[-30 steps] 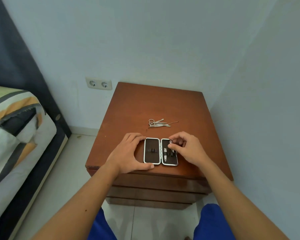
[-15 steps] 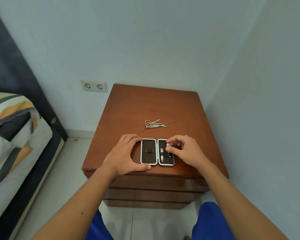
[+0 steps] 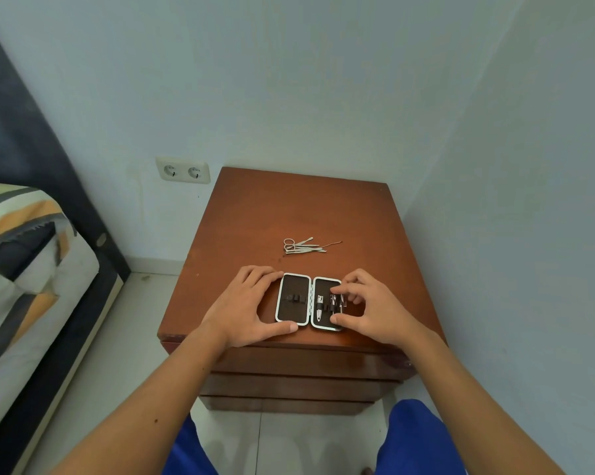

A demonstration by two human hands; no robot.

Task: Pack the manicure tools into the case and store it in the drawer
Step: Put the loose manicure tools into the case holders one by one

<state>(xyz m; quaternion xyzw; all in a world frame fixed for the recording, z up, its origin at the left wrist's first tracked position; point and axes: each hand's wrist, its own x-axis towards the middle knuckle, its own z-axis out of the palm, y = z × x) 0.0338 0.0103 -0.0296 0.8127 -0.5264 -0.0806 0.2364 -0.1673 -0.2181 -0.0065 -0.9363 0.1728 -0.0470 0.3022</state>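
An open case [image 3: 293, 299] is laid flat near the front edge of the wooden tabletop [image 3: 302, 207], its two dark-lined halves side by side and joined by a hinge down the middle. The left hand [image 3: 244, 308] is spread flat against the left half, with the fingers curved round its far corner and the thumb pressed along its near edge; nothing is pinched in this grip, the case only being steadied by it. The right hand [image 3: 371, 308] is set over the right half, where the forefinger and thumb are brought towards each other around a small metal tool [image 3: 335, 301] seated under the elastic loops; whether the tool is truly clamped in this grip cannot be told. Just left of that grip, a second metal tool [image 3: 319, 306] is held in the loops of the same half. Beyond both hands, well apart from the case, a small heap of loose metal tools [image 3: 302, 246], scissors among them, is left on the tabletop. Closed drawers [image 3: 299, 385] are seen below the front edge.
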